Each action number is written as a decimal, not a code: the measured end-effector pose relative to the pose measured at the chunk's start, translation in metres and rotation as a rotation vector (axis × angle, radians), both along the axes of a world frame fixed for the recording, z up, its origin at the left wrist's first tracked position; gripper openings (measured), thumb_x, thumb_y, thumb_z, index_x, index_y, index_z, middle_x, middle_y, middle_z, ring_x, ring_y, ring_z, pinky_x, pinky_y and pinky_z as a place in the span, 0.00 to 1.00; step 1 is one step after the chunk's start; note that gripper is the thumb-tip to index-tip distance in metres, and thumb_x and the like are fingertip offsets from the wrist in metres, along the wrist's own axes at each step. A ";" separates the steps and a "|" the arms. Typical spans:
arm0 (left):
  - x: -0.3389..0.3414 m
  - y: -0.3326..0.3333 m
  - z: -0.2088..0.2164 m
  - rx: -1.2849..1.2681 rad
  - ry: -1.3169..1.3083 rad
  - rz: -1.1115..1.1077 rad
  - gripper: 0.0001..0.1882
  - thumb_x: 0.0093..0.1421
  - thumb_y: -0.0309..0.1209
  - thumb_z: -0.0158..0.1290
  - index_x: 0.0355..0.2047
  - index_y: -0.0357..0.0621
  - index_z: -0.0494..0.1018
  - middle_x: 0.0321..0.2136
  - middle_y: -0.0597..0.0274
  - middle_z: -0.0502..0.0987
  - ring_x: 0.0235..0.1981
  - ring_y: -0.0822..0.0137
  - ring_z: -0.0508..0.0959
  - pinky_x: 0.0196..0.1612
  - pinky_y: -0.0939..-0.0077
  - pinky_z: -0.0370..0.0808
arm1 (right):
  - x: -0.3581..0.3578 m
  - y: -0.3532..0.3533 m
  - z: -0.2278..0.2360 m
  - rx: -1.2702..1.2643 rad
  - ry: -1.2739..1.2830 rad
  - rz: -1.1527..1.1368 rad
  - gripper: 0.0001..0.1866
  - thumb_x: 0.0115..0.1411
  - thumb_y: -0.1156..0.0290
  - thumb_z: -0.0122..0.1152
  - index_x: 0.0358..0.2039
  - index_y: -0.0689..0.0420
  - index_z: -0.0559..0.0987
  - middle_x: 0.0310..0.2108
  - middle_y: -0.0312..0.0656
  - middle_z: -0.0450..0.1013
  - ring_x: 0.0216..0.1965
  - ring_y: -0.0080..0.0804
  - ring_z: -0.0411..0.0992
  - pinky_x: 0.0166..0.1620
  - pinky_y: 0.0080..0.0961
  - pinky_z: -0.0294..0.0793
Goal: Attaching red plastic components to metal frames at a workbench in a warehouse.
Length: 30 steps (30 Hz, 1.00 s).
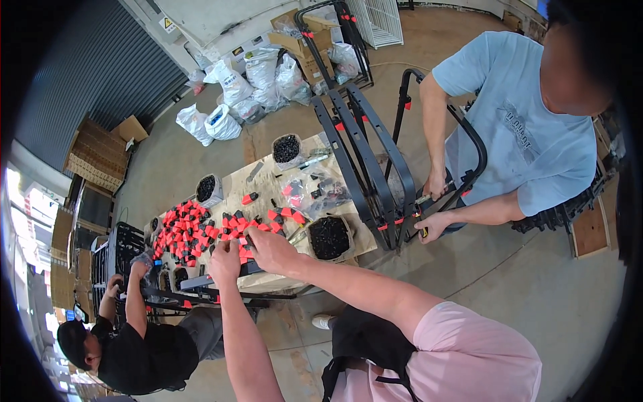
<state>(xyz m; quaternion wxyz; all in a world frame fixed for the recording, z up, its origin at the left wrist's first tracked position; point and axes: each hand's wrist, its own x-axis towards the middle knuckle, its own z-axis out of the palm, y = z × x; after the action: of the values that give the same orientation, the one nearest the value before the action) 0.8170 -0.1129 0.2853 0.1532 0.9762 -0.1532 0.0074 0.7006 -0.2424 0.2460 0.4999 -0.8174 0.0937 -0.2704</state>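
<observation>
"How's the grip over there?"

"Narrow on both sides. The left hand has thumb and finger drawn together, and the right hand has its fingers bunched. A small red piece shows between them, just above a black bar. Which hand has hold of it, I can't tell."

"And the table?"

"Bare wood where it shows. There's a big heap of red-and-black pieces to the left of the hands, with more scattered just beyond the fingers. The near tub, full of small black bits, is just right of them, with a clear plastic bag behind it."

"Who else is about?"

"Someone in a light blue shirt, at right, has both hands at a black frame. Someone in a black shirt works at the table's left end. White sacks sit on the floor at the back."

"How are the arms held?"

"The left forearm rises nearly straight; the right one slants in from the pink sleeve, so the hands almost meet."
</observation>
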 end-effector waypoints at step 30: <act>-0.019 -0.009 0.002 -0.081 0.162 -0.233 0.24 0.70 0.52 0.53 0.48 0.47 0.86 0.40 0.45 0.87 0.45 0.46 0.87 0.51 0.56 0.79 | -0.003 0.000 0.007 -0.083 0.086 -0.030 0.12 0.63 0.71 0.60 0.42 0.66 0.72 0.31 0.58 0.81 0.38 0.62 0.82 0.41 0.56 0.80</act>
<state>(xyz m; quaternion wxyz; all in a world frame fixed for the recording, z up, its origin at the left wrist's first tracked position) 0.7975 -0.1217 0.2874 0.2044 0.9421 -0.2524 -0.0832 0.6971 -0.2424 0.2532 0.4569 -0.8468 0.1160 -0.2462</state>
